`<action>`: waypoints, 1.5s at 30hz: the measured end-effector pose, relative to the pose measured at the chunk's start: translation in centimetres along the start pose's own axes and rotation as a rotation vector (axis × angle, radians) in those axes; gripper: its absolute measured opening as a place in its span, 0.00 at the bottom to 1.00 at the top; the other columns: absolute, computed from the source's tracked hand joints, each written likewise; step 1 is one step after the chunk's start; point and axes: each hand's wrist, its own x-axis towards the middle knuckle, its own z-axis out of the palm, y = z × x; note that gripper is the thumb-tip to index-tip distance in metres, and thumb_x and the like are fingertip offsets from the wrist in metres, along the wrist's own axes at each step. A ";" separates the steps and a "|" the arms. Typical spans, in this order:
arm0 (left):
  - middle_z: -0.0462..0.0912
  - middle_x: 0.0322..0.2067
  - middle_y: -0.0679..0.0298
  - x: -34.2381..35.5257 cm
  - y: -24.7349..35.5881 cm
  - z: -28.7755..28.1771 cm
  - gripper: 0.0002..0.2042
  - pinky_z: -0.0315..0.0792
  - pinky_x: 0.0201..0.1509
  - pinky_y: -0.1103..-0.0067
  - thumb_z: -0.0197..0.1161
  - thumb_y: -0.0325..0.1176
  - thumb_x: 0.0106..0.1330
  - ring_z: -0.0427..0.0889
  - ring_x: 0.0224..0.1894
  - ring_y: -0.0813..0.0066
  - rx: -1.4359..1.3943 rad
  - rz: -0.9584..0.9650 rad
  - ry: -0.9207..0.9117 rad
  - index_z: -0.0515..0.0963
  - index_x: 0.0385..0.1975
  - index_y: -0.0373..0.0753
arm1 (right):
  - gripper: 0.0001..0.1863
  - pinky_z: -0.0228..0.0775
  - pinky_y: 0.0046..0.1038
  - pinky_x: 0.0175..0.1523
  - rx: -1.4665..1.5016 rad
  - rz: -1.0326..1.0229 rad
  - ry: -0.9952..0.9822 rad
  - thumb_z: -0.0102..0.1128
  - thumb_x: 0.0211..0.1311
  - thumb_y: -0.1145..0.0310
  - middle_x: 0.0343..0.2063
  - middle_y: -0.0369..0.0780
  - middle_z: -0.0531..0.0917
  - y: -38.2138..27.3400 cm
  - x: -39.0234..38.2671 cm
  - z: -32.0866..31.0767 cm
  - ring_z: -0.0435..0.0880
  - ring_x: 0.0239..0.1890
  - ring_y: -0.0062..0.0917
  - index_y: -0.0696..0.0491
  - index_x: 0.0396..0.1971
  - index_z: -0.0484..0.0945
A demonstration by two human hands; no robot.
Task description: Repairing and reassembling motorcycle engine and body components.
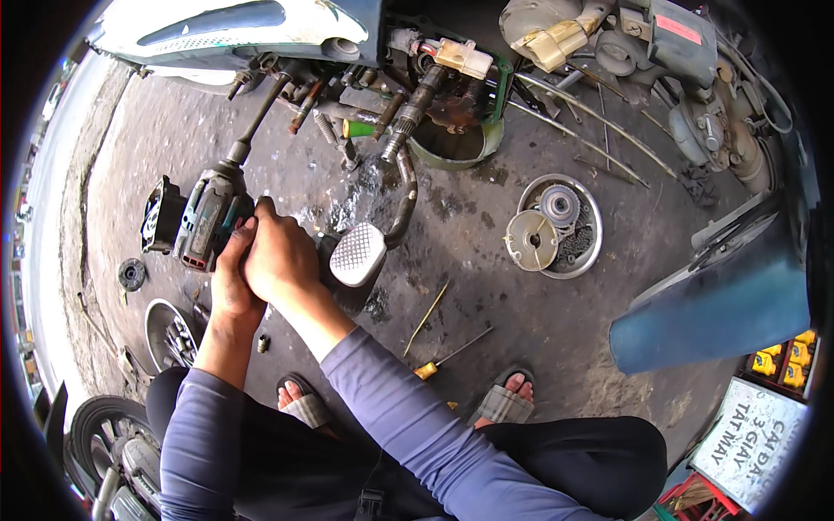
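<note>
My left hand and my right hand are closed together round the handle of a cordless impact wrench. Its long extension bar slants up to the underside of a partly stripped motorbike, where the tip's exact seat cannot be made out. The grip is mostly hidden by my fingers. Beside my right hand is a pale cross-hatched pad near a bent metal tube. A splined shaft sticks out of the bike at upper middle.
A metal bowl with gears and a chain stands right of centre. A screwdriver lies near my feet. Left are a bowl of sockets and a black round part. A blue panel stands at right; a motorbike wheel shows lower left.
</note>
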 end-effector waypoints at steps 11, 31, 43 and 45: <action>0.81 0.42 0.65 -0.2 0.1 0.5 0.16 0.72 0.52 0.73 0.62 0.40 0.65 0.78 0.45 0.72 0.055 0.008 0.002 0.75 0.49 0.42 | 0.13 0.74 0.51 0.45 -0.018 -0.019 0.011 0.50 0.65 0.63 0.32 0.58 0.83 0.1 0.1 0.2 0.82 0.40 0.56 0.58 0.41 0.70; 0.81 0.41 0.66 -0.5 0.4 1.0 0.14 0.72 0.51 0.74 0.61 0.40 0.65 0.79 0.44 0.74 0.046 -0.015 0.020 0.76 0.47 0.42 | 0.14 0.74 0.50 0.45 -0.048 0.000 0.025 0.51 0.65 0.62 0.31 0.59 0.83 -0.2 0.1 0.2 0.83 0.40 0.56 0.58 0.41 0.70; 0.82 0.41 0.67 -0.5 0.3 1.0 0.14 0.72 0.52 0.75 0.62 0.40 0.65 0.79 0.44 0.74 0.050 -0.023 0.019 0.77 0.47 0.42 | 0.13 0.74 0.51 0.45 -0.040 0.005 0.042 0.52 0.64 0.64 0.31 0.59 0.82 0.0 0.1 0.3 0.83 0.39 0.56 0.58 0.41 0.71; 0.82 0.41 0.67 -0.4 0.2 0.9 0.14 0.72 0.51 0.75 0.63 0.40 0.65 0.79 0.44 0.74 0.046 -0.020 0.008 0.77 0.47 0.42 | 0.13 0.74 0.51 0.45 -0.039 0.003 0.043 0.52 0.64 0.64 0.31 0.59 0.82 0.1 0.1 0.3 0.83 0.39 0.56 0.58 0.41 0.71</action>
